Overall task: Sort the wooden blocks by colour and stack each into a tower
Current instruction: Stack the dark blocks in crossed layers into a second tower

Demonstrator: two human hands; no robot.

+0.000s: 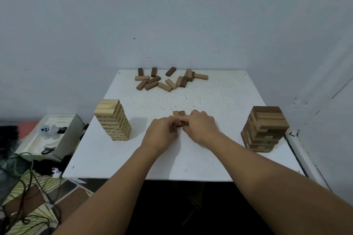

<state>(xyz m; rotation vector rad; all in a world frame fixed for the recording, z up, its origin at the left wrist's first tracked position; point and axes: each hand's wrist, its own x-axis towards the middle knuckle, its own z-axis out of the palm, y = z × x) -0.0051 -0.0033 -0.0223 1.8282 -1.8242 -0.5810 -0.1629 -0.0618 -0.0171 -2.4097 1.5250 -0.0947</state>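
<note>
On the white table (219, 158) a tower of light wooden blocks (112, 120) stands at the left and a tower of brown blocks (264, 129) at the right. Between them, at the table's middle, my left hand (161, 135) and my right hand (199, 127) meet around a small bundle of brown blocks (179, 115). The fingers of both hands curl round these blocks, whose lower parts are hidden. A loose pile of mixed light and dark blocks (168, 79) lies at the table's far edge.
Walls close in behind the table and along its right side. Left of the table, lower down, sit an open white box (55, 135) with small items and green cables (21, 168) on a patterned floor.
</note>
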